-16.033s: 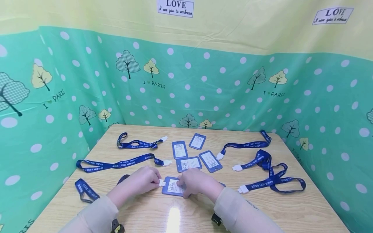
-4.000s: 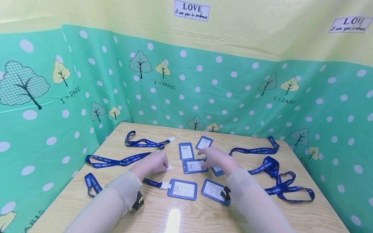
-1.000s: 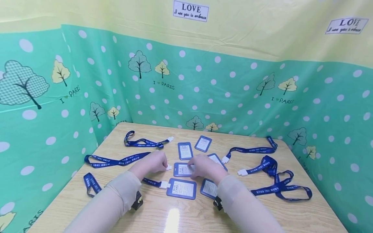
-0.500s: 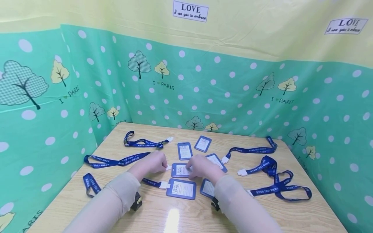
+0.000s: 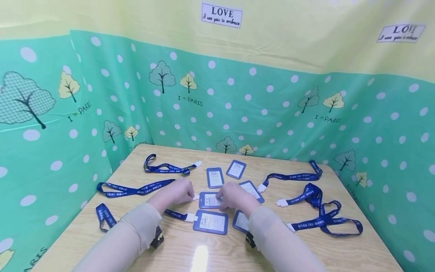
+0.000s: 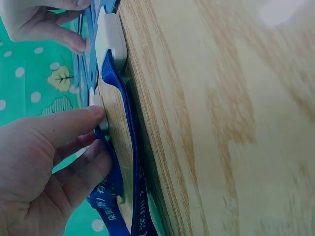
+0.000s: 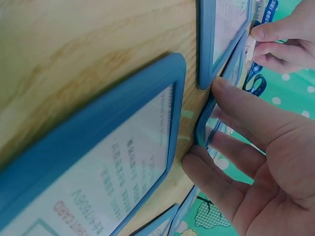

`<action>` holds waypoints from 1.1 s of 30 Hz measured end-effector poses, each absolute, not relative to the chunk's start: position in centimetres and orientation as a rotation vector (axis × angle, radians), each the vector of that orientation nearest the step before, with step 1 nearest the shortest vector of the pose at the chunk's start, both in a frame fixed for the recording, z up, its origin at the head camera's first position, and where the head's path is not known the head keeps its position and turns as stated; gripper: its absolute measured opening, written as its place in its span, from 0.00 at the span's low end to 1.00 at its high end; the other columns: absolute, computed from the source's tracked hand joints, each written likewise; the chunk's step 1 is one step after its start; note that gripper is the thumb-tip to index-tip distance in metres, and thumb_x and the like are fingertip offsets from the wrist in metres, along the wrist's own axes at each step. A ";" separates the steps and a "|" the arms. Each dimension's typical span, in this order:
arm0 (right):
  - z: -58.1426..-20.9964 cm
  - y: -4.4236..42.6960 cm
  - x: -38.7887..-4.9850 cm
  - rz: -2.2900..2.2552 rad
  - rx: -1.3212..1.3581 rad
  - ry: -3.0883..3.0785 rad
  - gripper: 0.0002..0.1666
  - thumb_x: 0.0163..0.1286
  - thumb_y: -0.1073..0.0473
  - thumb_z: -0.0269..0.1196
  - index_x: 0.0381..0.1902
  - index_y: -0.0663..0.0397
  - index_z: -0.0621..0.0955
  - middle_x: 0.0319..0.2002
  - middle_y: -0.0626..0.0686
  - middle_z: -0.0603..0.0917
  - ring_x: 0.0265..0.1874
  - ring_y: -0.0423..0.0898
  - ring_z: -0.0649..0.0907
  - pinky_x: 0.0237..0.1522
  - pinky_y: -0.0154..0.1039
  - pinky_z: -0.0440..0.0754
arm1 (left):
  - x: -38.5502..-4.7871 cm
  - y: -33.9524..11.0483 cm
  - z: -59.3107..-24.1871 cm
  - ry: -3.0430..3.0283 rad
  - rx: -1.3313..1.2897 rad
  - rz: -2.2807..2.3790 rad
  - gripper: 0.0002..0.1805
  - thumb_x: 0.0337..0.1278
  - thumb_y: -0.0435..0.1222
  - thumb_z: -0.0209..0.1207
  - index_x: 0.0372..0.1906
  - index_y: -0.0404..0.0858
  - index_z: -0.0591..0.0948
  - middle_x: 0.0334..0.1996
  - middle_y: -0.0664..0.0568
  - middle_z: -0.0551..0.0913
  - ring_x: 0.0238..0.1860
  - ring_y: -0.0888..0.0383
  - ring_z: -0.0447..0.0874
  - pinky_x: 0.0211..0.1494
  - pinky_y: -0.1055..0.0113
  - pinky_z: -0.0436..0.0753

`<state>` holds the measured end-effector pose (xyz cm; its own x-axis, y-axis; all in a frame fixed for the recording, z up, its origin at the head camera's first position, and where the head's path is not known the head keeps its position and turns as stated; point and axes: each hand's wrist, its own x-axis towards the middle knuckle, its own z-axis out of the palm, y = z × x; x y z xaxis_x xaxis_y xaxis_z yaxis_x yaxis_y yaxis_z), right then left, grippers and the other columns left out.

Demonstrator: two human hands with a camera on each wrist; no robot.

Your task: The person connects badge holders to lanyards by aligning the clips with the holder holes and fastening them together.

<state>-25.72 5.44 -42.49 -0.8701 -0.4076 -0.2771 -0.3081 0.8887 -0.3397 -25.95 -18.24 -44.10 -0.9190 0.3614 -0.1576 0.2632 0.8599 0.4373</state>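
Observation:
My left hand (image 5: 179,190) pinches the white clip (image 5: 196,197) of a blue lanyard (image 5: 136,189), whose strap trails left. In the left wrist view the thumb lies on that clip (image 6: 97,105). My right hand (image 5: 233,195) grips a blue ID card holder (image 5: 208,200) at its right end. Its slotted end meets the clip; whether the clip passes through the slot cannot be seen. In the right wrist view thumb and fingers hold the edges of this holder (image 7: 201,129). Just in front lies another card holder (image 5: 210,222) joined to a lanyard's white clip (image 5: 190,217).
Loose card holders lie behind (image 5: 215,178), at the back (image 5: 236,169), to the right (image 5: 251,190) and partly under my right wrist (image 5: 240,221). More lanyards lie at back left (image 5: 166,167) and along the right side (image 5: 323,219). A patterned curtain (image 5: 224,105) borders the wooden table (image 5: 289,249).
Since 4 s ago my right hand has taken the middle card holder and moved it left to the clip. Since 16 s ago both hands have left the front holder, now joined to its lanyard.

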 end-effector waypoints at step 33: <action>-42.8 5.4 -26.0 -0.374 -0.543 2.733 0.24 0.56 0.56 0.79 0.52 0.42 0.88 0.55 0.49 0.85 0.37 0.40 0.80 0.49 0.40 0.83 | -25.0 -17.2 -44.4 2.893 0.604 0.438 0.02 0.59 0.34 0.70 0.36 0.43 0.91 0.32 0.58 0.83 0.35 0.60 0.80 0.49 0.60 0.84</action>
<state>-25.95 5.40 -42.82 -0.8734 -0.4086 -0.2649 -0.3225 0.8930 -0.3140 -25.04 -17.24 -44.35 -0.9068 0.4120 -0.0896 0.3669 0.8758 0.3136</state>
